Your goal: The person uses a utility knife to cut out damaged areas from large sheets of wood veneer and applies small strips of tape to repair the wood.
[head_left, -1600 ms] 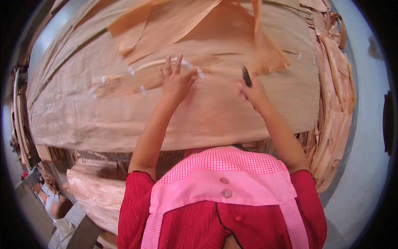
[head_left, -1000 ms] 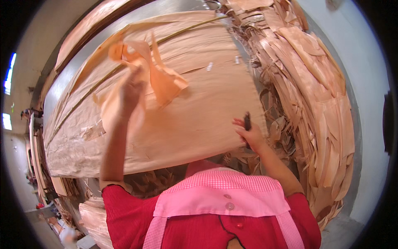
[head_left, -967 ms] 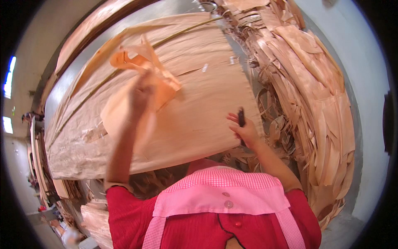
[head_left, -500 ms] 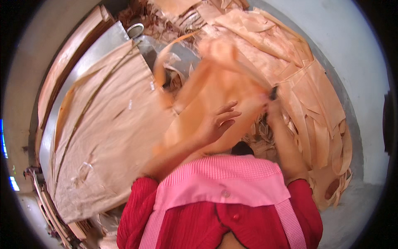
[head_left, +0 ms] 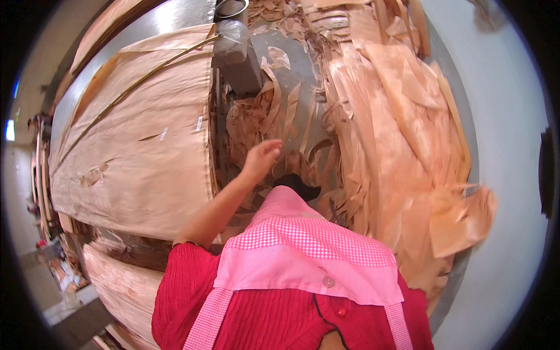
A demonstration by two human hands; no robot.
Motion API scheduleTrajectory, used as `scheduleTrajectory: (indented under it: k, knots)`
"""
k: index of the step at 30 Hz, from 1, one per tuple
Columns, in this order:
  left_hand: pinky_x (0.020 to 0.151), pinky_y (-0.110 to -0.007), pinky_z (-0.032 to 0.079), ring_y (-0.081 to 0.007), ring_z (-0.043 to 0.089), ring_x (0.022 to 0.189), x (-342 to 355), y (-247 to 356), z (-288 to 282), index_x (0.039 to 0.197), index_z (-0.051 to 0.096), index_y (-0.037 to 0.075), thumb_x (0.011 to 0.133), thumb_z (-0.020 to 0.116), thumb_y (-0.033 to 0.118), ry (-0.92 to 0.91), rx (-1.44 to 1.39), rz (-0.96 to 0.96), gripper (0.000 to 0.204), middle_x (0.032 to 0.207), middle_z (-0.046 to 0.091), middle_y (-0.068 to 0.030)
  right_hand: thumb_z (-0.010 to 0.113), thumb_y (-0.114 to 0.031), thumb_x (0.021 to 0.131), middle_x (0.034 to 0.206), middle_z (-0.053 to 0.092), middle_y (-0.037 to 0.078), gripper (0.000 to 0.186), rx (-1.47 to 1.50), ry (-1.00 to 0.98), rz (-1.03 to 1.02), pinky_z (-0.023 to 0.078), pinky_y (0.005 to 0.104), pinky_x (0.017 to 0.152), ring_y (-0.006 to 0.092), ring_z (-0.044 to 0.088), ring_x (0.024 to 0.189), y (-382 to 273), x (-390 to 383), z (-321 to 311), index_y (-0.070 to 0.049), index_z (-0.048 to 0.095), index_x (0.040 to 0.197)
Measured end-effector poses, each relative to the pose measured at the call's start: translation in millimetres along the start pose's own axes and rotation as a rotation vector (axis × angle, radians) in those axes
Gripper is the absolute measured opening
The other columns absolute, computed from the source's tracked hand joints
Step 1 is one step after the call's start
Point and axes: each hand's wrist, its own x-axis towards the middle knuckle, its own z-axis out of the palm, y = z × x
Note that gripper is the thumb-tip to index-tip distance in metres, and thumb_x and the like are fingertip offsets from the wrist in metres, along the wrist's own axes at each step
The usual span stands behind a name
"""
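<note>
My left hand (head_left: 261, 158) is raised over the gap between two work surfaces, its fingers loosely curled together with nothing in them. Below it lie loose scraps and strips of thin peach veneer (head_left: 251, 122) on grey floor, and a dark shape (head_left: 296, 185) shows beside my pink apron. My right hand is out of sight. To the left is a wide veneer sheet (head_left: 134, 151) with small white tape pieces and a long thin stick across it. To the right, a loose orange sheet (head_left: 461, 224), blurred at its edge, lies over a long heap of veneer (head_left: 396, 134).
A metal surface edge (head_left: 163, 17) shows behind the left sheet, with a metal ring (head_left: 230, 16) and a grey block (head_left: 238, 69) in plastic at its end. A pale wall or floor (head_left: 501, 256) borders the right heap. More veneer stacks (head_left: 122, 274) lie at lower left.
My view has turned right. The orange sheets have moved from the left surface to the right heap. My left hand's fingers have curled; my right hand has left view.
</note>
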Motion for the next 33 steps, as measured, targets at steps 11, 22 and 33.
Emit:
scheduleTrajectory:
  k: [11, 22, 33]
  knots:
    - [0.086, -0.039, 0.036, -0.0233, 0.046, 0.104, 398.4, 31.4, -154.2, 0.089, 0.061, 0.009, 0.074, 0.054, 0.014, 0.557, 1.767, 0.485, 0.018, 0.111, 0.051, -0.0077, 0.053, -0.008, 0.082, 0.061, 0.051, 0.004, 0.029, -0.048, -1.009, 0.153, 0.027, 0.0217, 0.031, 0.0078, 0.035, 0.035, -189.1, -396.6, 484.6, -0.006, 0.045, 0.109]
    - [0.085, -0.035, 0.038, -0.0210, 0.050, 0.101, 434.4, 272.7, -127.1, 0.078, 0.064, 0.011, 0.067, 0.069, 0.017, 0.290, 0.410, 0.907, 0.014, 0.110, 0.054, -0.0061, 0.053, -0.009, 0.083, 0.103, 0.054, 0.005, 0.040, 0.464, -2.332, -0.151, 0.046, 0.0239, 0.068, 0.0137, 0.055, 0.080, -503.7, -686.8, 655.5, -0.004, 0.043, 0.121]
    - [0.057, -0.027, 0.044, -0.0121, 0.053, 0.060, 522.5, 204.4, -223.7, 0.096, 0.059, 0.002, 0.077, 0.062, 0.018, 0.216, 0.285, -0.113, 0.025, 0.067, 0.058, -0.0050, 0.046, -0.016, 0.089, 0.064, 0.045, 0.002, 0.011, 0.434, -2.063, 0.861, 0.045, 0.0258, 0.054, 0.0124, 0.048, 0.056, -696.2, -677.6, 947.6, -0.006, 0.048, 0.094]
